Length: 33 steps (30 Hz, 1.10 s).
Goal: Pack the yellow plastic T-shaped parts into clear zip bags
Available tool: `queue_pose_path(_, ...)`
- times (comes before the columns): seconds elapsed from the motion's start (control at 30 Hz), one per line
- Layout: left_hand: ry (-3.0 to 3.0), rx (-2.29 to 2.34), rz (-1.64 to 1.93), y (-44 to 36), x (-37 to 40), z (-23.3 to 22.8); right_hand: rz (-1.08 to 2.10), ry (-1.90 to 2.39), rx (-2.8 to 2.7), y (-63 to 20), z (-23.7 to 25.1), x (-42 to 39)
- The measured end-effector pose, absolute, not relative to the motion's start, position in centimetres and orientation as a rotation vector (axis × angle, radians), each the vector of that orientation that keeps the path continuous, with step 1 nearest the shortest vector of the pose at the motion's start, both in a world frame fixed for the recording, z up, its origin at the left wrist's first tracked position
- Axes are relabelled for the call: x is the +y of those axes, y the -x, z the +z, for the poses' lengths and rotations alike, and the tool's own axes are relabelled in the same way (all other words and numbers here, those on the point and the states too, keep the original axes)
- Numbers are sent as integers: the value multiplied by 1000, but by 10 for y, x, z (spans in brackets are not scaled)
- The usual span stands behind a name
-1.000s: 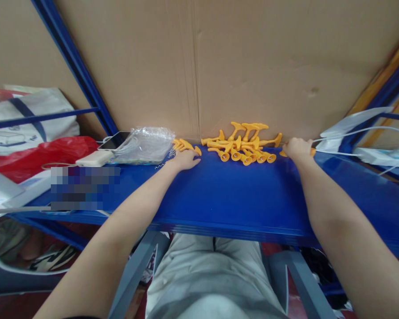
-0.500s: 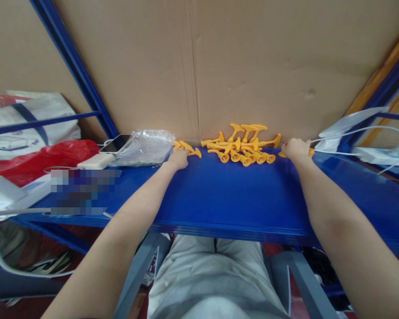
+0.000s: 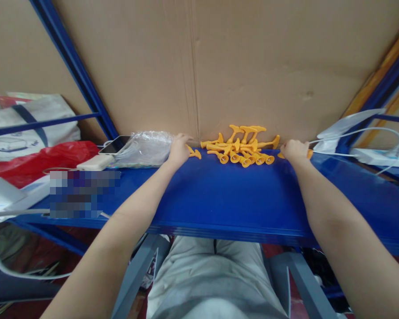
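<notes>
Nearest the camera, the person's pale trousers (image 3: pixel 213 274) showed under the front edge of the blue surface (image 3: pixel 226 199), and both bare forearms reached across it toward the far side.

The left hand (image 3: pixel 178 149) lay over a small cluster of orange plastic pieces (image 3: pixel 195 153) beside the clear plastic bag (image 3: pixel 146 148). Its fingers curled down onto them, though whether they had closed around one could not be told. The right hand (image 3: pixel 294 149) was folded shut on another orange piece (image 3: pixel 309 153), whose ends poked out at either side of the knuckles.

Between the hands, against the cardboard wall (image 3: pixel 252 66), the main pile of orange pieces (image 3: pixel 242 148) lay tangled, each a ribbed stem with a flared cup at one end and a flat head at the other. They looked light, stiff and fairly smooth, moulded plastic that would not crush under a pinch but might slide or snag on its neighbours. The ribbed stem seemed the surest place to take hold, between thumb and forefinger.

Farther left sat a phone (image 3: pixel 115 144), a white power bank (image 3: pixel 95 162) and a red bag (image 3: pixel 36 157); to the right, a white cable (image 3: pixel 362 130).
</notes>
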<state>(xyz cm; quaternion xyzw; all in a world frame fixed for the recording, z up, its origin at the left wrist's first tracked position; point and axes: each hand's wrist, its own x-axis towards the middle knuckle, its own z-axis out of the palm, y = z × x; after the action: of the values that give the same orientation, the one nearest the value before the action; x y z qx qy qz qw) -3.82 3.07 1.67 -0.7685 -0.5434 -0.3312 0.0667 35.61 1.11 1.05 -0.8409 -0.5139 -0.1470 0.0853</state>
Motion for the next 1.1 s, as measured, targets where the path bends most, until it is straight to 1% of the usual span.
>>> queue_pose_path(0.1,2331,-1579,-1226,27,25,18,-447,2494,-1542,-358,9,12)
queue_pose_path(0.23,2415,-1737,-1534,12,24,6,-477,2482,-1553,-360,7,14)
queue_pose_path(0.33,2549,-1909,-1552,6,26,-5,-464,2487,-1545,-360,7,14)
queue_pose_path(0.43,2638,-2029,-1365,6,28,-13,-438,2498,-1542,-359,9,13)
queue_pose_path(0.5,2676,-2031,-1216,7,29,-15,-440,2498,-1541,-359,9,13)
queue_pose_path(0.57,2708,-1986,-1022,9,29,-15,-448,2491,-1544,-359,8,13)
queue_pose_path(0.67,2700,-1883,-638,9,25,-11,-462,2470,-1542,-361,7,15)
queue_pose_path(0.73,2631,-1818,-464,8,21,-8,-470,2460,-1541,-362,6,16)
queue_pose_path(0.93,2475,-1734,-399,8,11,0,-460,2477,-1525,-359,8,13)
queue_pose_path(1.1,2504,-1763,-100,11,6,7,-434,2455,-1508,-360,9,16)
